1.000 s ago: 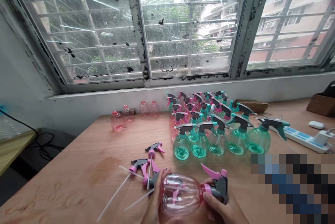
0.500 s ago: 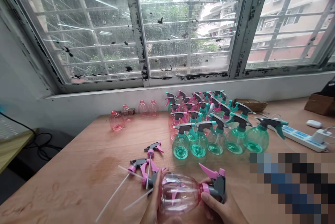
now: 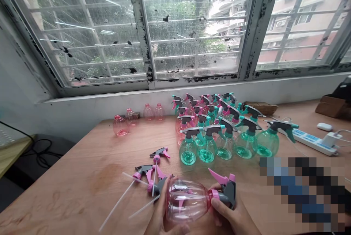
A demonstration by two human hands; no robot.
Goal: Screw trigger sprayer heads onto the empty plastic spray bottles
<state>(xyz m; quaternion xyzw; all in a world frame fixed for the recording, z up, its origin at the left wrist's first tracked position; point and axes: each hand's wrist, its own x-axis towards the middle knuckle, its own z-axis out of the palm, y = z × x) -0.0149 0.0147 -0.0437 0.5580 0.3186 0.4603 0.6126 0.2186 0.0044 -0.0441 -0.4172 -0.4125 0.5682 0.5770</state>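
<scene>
Our left hand (image 3: 157,213) wraps the body of a clear pink plastic spray bottle (image 3: 186,200), which we hold on its side at the near edge of the wooden surface (image 3: 68,187). A pink-and-gray trigger head (image 3: 229,194) sits at the bottle's neck. Our right hand (image 3: 227,216) is closed around the head's gray body and pink collar, with the pink trigger (image 3: 216,175) angled up and to the left.

Just left of our left hand lie loose pink-and-gray trigger heads (image 3: 157,156) with long white dip tubes (image 3: 117,201). Beyond them, we see rows of assembled teal spray bottles (image 3: 207,150) and pink spray bottles (image 3: 182,127), all upright. Four bare pink bottles (image 3: 148,112) stand farther left, without heads.

To the right are a white power strip (image 3: 312,142) with a plugged-in charger (image 3: 330,140), and a cardboard box (image 3: 330,106). A rain-spotted barred window (image 3: 192,26) runs along the back. A pixelated patch hides the lower right.
</scene>
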